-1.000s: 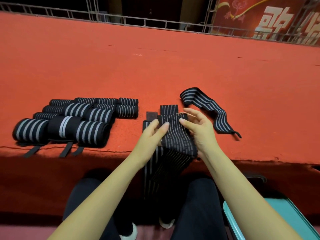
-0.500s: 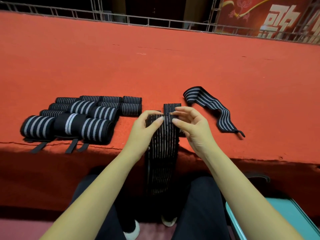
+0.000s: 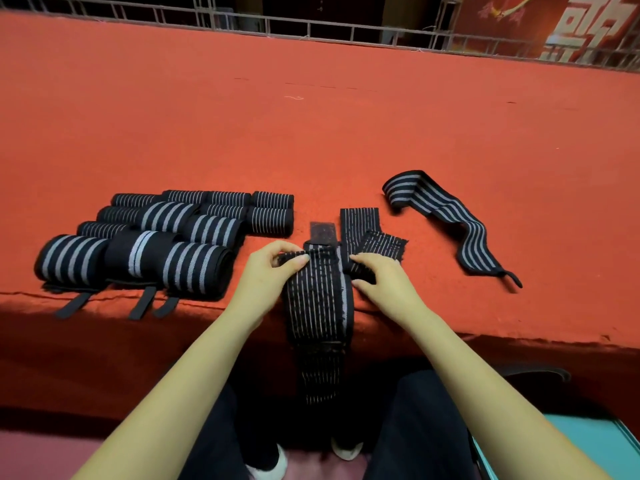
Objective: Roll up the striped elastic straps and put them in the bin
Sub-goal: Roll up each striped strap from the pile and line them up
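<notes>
- While you sit at the red worktop (image 3: pixel 311 133), your left hand (image 3: pixel 266 271) pinches the top left edge of the thin-striped strap (image 3: pixel 318 299), fingers (image 3: pixel 296 261) and thumb closed on the fabric.
- Your right hand (image 3: pixel 384 285) is on the opposite edge, its fingers curled down onto the strap, so both hands have hold of it.
- That strap lies flat over the near edge of the worktop and its tail hangs down between your knees. No coil shows on it yet, so I judge this roll is only just starting.
- A dark fastener tab (image 3: pixel 322 232) pokes out just beyond your hands, and a short striped piece (image 3: pixel 358 220) lies beside it, touching the strap.
- To your left, the rolled straps (image 3: pixel 166 237) sit packed together on the worktop, so a good share of the rolling looks done.
- To your right, one wide-striped strap (image 3: pixel 446 216) lies loose and unrolled, well apart from your hands.
- Bottom right, a teal bin (image 3: pixel 588 452) shows only a corner, and I cannot tell what is inside. Every roll in view is on the worktop, so the binning appears to be all ahead of you.
</notes>
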Demonstrator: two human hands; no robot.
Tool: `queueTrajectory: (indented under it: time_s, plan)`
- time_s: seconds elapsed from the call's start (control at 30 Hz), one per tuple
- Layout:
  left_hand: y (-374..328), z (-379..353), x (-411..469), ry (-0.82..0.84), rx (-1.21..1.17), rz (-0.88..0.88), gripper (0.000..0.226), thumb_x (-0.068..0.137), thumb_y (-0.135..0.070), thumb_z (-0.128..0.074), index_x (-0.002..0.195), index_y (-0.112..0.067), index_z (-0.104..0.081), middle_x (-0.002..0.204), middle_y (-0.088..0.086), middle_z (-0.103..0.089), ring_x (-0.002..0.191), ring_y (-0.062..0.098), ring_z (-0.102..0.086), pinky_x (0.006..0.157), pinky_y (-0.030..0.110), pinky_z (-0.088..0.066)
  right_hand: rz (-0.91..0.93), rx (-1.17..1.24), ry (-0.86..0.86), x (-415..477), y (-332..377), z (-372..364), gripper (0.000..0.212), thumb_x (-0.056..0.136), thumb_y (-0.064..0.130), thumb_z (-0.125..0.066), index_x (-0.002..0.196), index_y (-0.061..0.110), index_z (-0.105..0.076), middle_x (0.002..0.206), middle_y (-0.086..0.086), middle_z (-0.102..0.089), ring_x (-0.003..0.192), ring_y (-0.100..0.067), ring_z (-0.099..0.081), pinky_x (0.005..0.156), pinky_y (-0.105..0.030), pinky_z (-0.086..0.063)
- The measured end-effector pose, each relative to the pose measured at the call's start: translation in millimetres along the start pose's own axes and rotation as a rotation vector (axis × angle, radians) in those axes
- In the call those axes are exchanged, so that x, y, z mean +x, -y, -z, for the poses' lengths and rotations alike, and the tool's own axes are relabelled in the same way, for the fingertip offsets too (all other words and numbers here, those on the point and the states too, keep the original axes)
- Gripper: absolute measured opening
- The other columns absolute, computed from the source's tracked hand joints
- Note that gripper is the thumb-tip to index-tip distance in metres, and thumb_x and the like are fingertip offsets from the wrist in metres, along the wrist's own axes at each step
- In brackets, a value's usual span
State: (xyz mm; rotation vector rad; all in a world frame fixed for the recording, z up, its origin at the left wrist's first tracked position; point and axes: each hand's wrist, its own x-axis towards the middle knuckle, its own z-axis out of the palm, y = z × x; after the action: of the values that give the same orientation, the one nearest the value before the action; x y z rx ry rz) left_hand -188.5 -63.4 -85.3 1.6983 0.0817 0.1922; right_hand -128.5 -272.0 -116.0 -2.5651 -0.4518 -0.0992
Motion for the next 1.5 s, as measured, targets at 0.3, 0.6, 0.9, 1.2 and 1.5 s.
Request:
queueTrajectory:
  time_s: [0.3,0.6,0.9,1.2,1.5]
  plan:
    - [22,-9,12,0.045,0.033,0.035,0.007,0.087,-0.009,-0.067,0.084,-0.015,-0.067,0.082,-0.003,-0.069,0.074,0.0,-0.063,0.068,0.011,-0.047,-0.077,0.155,-0.261,10,-12,11,0.022,0.086,0.006,-0.062,0.102,0.015,-0.074,0.105,0.002,-0.073,0.104,-0.019,-0.065,0.092,-0.03,-0.045]
    - [-5,-43,20,0.147,-0.159,0.074,0.004,0.087,-0.008,-0.067,0.088,-0.011,-0.066,0.083,0.004,-0.07,0.076,0.012,-0.066,0.072,0.026,-0.052,-0.073,0.98,0.19,-27,21,48,0.014,0.089,0.03,-0.06,0.086,0.024,-0.072,0.08,0.01,-0.07,0.073,-0.002,-0.064,0.064,-0.018,-0.052]
    - [-65,-99,89,0.001,-0.124,-0.103,0.009,0.087,-0.019,-0.069,0.081,-0.023,-0.064,0.088,0.004,-0.067,0.09,0.024,-0.064,0.087,0.05,-0.052,-0.295,0.741,0.277,-25,-26,70,0.009,0.091,0.011,-0.063,0.09,0.002,-0.062,0.065,-0.001,-0.058,0.054,-0.006,-0.05,0.045,-0.016,-0.039]
    - [-64,-137,142,-0.02,0.187,-0.102,0.008,0.09,-0.024,-0.062,0.086,-0.017,-0.062,0.084,-0.004,-0.062,0.088,0.02,-0.063,0.08,0.039,-0.054,-0.503,1.197,-0.298,55,-51,100,0.021,0.094,-0.011,-0.044,0.083,0.0,-0.058,0.081,-0.007,-0.061,0.051,-0.005,-0.065,0.051,-0.019,-0.055]
    - [-5,-160,161,0.097,0.672,-0.03,0.005,0.085,-0.03,-0.067,0.084,-0.027,-0.064,0.103,0.003,-0.063,0.106,0.025,-0.056,0.089,0.033,-0.045,-0.444,0.345,-0.229,114,-102,104,0.044,0.087,-0.005,-0.039,0.124,0.007,-0.06,0.125,-0.011,-0.061,0.108,-0.022,-0.058,0.082,-0.024,-0.042]
